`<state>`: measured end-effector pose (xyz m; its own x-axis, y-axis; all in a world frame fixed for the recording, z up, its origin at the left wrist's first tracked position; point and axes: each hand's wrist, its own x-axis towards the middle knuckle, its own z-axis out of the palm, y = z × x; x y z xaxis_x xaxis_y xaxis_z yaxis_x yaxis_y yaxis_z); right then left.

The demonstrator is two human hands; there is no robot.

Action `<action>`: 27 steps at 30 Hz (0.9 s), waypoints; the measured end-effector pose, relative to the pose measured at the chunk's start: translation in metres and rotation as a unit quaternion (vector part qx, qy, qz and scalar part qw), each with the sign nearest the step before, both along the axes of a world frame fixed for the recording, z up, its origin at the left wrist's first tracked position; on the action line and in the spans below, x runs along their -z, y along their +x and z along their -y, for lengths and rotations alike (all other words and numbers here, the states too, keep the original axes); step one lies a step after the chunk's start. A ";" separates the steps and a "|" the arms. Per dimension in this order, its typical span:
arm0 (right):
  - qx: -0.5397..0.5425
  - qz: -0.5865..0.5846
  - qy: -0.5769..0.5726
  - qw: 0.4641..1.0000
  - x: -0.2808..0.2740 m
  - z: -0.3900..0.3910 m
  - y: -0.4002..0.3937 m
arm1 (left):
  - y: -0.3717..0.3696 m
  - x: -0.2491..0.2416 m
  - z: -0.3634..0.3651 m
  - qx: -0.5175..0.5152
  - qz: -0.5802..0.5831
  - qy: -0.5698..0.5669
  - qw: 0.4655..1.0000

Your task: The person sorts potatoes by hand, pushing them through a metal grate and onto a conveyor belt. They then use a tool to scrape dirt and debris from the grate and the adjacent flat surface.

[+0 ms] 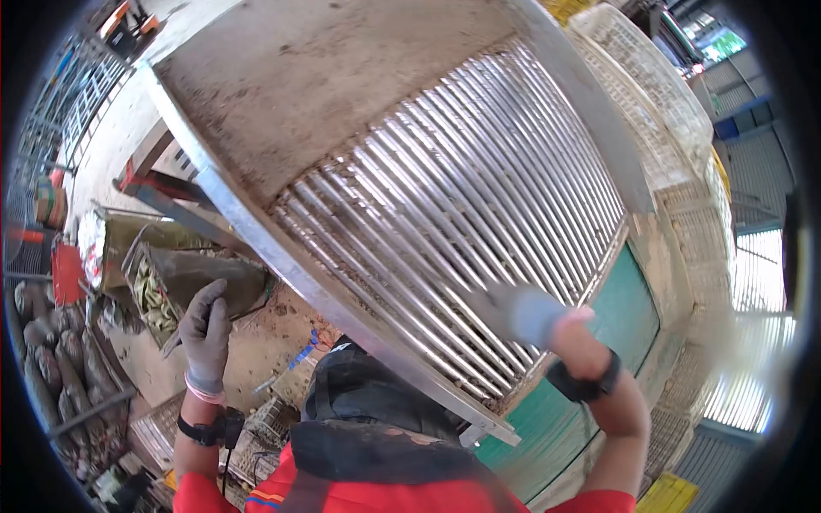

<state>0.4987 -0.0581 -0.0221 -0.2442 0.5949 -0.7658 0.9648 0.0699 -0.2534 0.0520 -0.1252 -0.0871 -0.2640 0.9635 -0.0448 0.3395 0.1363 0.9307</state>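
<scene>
My right hand, in a grey work glove and blurred by motion, reaches over the lower end of a sloping rack of shiny metal rollers. Its fingers are stretched out, with nothing visible in them. My left hand, gloved too, is raised outside the metal side rail on the left. The fingers there are loosely bent and nothing shows in them. Soil and small crumbs of dirt lie along the rollers. Above them sits a dirt-covered flat board.
A green panel adjoins the rollers' lower edge. Pale plastic crates line the right side. Beyond my left hand stand an open dark sack and a rack of full sacks. A blue strip lies on the floor.
</scene>
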 end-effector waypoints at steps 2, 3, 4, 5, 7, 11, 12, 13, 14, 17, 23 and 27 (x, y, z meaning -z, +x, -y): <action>0.047 0.002 0.021 0.999 -0.017 -0.036 -0.055 | 0.022 -0.019 -0.018 0.065 -0.042 0.061 0.995; -0.007 -0.036 0.044 0.998 -0.013 -0.037 -0.058 | 0.031 -0.025 -0.025 0.081 -0.037 0.087 0.992; -0.021 0.012 -0.015 1.000 0.001 -0.028 -0.049 | 0.038 -0.032 -0.031 0.124 -0.102 0.136 0.978; -0.036 0.058 -0.074 0.995 0.028 -0.009 -0.031 | 0.043 -0.041 -0.038 0.165 -0.166 0.184 0.955; -0.115 0.159 -0.158 0.968 0.097 0.050 0.023 | 0.046 -0.041 -0.055 0.206 -0.272 0.260 0.903; -0.099 0.229 -0.272 0.929 0.040 0.062 0.069 | 0.087 -0.032 -0.076 0.159 -0.367 0.258 0.880; -0.062 0.153 -0.187 0.968 0.024 0.047 0.061 | 0.104 -0.025 -0.084 0.131 -0.372 0.250 0.884; -0.024 0.073 -0.095 0.993 0.008 0.027 0.044 | 0.113 -0.019 -0.090 0.103 -0.378 0.247 0.886; -0.075 0.047 -0.068 0.994 -0.018 -0.004 0.015 | 0.114 -0.013 -0.093 0.092 -0.359 0.261 0.891; -0.117 -0.082 0.128 0.981 0.015 -0.048 -0.039 | 0.113 -0.002 -0.093 0.065 -0.326 0.277 0.901; -0.153 0.102 -0.121 0.975 0.012 -0.081 -0.081 | 0.113 -0.006 -0.093 0.068 -0.369 0.240 0.895; -0.251 0.145 -0.185 0.939 0.090 -0.057 -0.013 | 0.117 -0.008 -0.096 0.054 -0.411 0.238 0.878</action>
<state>0.4853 -0.0010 -0.1118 -0.1714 0.1413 -0.9750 0.8663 0.4930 -0.0808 0.1692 -0.0294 -0.0789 0.0750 0.8431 0.5324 0.9109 -0.2752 0.3075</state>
